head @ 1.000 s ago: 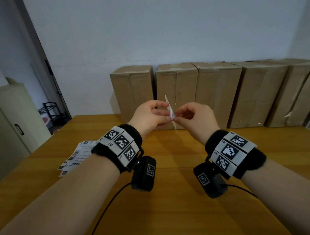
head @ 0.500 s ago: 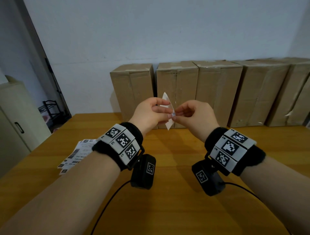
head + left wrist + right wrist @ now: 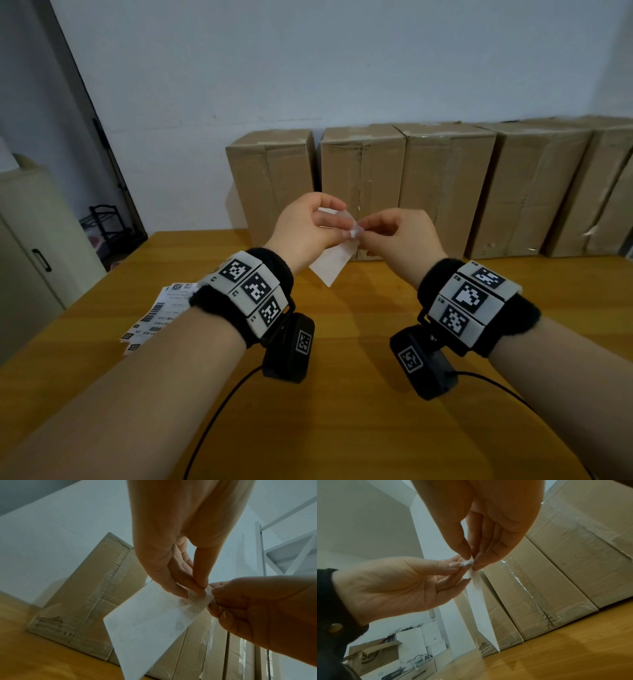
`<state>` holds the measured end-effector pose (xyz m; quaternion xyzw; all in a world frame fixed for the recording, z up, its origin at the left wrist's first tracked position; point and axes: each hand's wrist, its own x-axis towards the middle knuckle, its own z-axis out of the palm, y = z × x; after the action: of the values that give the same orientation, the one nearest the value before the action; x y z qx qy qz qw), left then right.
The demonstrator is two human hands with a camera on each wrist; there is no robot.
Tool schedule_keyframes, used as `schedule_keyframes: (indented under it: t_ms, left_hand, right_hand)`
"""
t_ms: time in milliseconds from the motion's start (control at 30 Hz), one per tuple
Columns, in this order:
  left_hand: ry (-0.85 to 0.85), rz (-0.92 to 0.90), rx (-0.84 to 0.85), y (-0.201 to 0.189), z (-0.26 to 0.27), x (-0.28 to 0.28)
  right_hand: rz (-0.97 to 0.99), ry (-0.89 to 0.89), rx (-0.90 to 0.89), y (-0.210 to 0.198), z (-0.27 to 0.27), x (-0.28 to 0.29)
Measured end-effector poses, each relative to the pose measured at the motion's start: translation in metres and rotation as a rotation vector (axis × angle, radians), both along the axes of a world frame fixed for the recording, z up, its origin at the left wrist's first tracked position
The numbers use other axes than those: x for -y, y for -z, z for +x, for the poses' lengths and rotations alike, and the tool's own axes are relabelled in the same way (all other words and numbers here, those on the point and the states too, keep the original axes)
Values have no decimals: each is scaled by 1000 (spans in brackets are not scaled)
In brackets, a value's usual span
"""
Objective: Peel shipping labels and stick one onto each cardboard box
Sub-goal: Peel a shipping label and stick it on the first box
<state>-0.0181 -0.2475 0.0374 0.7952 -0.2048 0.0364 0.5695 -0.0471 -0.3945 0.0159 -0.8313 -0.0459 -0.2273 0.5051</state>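
Note:
Both hands hold one white shipping label [image 3: 334, 263] [image 3: 150, 622] [image 3: 477, 601] in the air above the wooden table [image 3: 359, 394]. My left hand [image 3: 308, 229] [image 3: 188, 585] pinches its upper corner between thumb and fingers. My right hand [image 3: 397, 236] [image 3: 471, 559] pinches the same corner from the other side, where the paper is crumpled. The label hangs down with its blank side toward me. A row of several brown cardboard boxes [image 3: 445, 188] [image 3: 89, 592] [image 3: 556, 568] stands upright against the wall behind the hands.
A fanned pile of printed labels [image 3: 157, 315] lies on the table at the left, partly hidden by my left forearm. A beige cabinet [image 3: 30, 246] stands off the table's left edge. Cables [image 3: 219, 411] run from the wrist cameras across the near table.
The label has swung from nearly edge-on to showing its blank face, hanging lower below the hands. Both hands keep pinching the same corner and have barely shifted.

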Motion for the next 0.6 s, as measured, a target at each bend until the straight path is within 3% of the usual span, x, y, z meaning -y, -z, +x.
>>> schedule_keyframes:
  t_ms: [333, 600]
  left_hand:
    - [-66, 114, 55, 0, 1, -7]
    - [-245, 237, 47, 4, 13, -27]
  right_hand:
    - [141, 37, -37, -3, 5, -2]
    - [173, 136, -67, 0, 10, 8]
